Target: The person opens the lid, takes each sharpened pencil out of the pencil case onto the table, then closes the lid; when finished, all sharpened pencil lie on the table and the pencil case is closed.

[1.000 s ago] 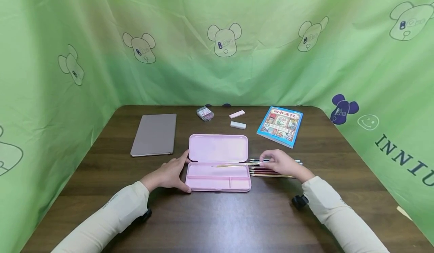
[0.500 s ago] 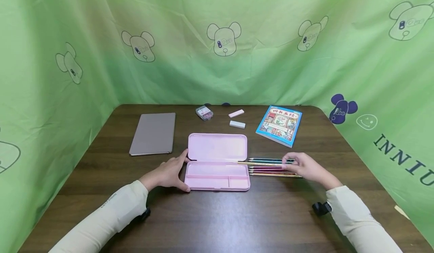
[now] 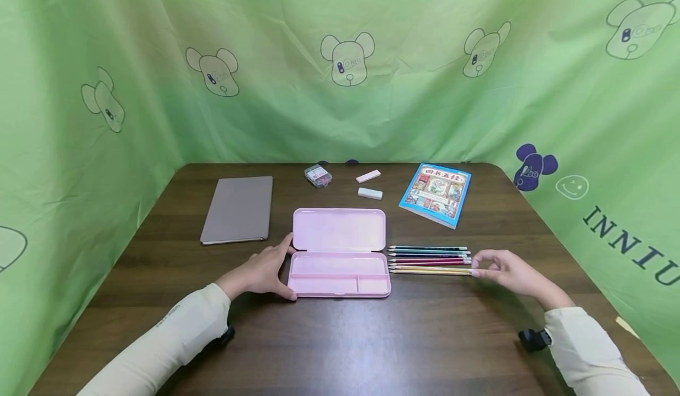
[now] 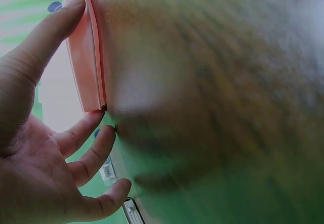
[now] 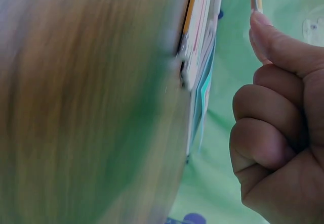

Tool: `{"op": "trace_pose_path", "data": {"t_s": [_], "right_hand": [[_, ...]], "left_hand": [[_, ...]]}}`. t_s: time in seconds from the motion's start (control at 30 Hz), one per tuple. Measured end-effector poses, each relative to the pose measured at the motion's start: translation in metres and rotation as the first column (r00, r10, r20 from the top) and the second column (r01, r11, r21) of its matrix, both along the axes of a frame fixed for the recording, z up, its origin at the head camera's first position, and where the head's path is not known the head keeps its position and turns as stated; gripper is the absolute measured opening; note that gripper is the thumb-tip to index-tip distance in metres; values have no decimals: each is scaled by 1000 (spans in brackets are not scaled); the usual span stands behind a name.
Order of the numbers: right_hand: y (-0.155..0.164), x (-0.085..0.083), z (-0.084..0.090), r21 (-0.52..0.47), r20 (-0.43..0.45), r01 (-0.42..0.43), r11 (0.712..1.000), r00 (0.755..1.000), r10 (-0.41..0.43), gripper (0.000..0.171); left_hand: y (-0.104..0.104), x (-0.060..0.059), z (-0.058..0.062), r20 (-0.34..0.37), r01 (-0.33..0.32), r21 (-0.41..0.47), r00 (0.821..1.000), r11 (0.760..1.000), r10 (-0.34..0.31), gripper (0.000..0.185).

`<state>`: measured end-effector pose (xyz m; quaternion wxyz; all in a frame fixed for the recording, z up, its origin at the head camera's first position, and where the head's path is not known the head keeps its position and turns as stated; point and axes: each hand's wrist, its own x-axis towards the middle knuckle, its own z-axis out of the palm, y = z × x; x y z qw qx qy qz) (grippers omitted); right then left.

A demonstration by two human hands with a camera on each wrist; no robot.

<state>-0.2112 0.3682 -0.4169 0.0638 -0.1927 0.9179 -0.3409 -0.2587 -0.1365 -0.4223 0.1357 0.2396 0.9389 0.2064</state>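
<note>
Right fingertips (image 3: 478, 259) now pinch the eraser end of the nearest pencil (image 3: 430, 271), having slid back from the pink case (image 3: 338, 265); left hand (image 3: 264, 271) still steadies the case's left edge, fingers relaxed. Another pick-up looks likely.

Dark wooden table (image 3: 340, 343). Near far edge: grey notebook (image 3: 238, 209) at left, small clear box (image 3: 318, 175), two erasers (image 3: 369, 185), picture book (image 3: 437, 194) at right. Mid-table: open pink pencil case (image 3: 339, 252), row of pencils (image 3: 429, 259) alongside.
</note>
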Motion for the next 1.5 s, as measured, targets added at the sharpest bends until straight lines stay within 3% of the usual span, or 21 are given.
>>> {"op": "trace_pose_path", "data": {"t_s": [0.27, 0.5, 0.73, 0.87, 1.13, 1.5], "right_hand": [[3, 0, -8, -10, 21, -39, 999, 999, 39, 8], [-2, -5, -8, 48, 82, 19, 999, 996, -23, 17], [-7, -14, 0, 45, 65, 46, 998, 997, -49, 28], [-16, -21, 3, 26, 60, 50, 998, 997, -52, 30], [-41, -36, 2, -13, 148, 23, 1000, 989, -20, 41], [-81, -62, 2, -4, 139, -27, 1000, 990, 27, 44]], "left_hand": [[-1, 1, 0, -9, -3, 4, 1000, 1000, 3, 127], [0, 1, 0, -7, -1, 6, 1000, 1000, 1, 127], [0, -1, 1, -9, -10, 4, 1000, 1000, 10, 128], [0, -1, 2, -10, -7, 0, 1000, 1000, 7, 128], [2, 3, -1, 5, -12, -3, 1000, 1000, 12, 127], [1, 3, -1, -7, -18, -1, 1000, 1000, 18, 127]]}}
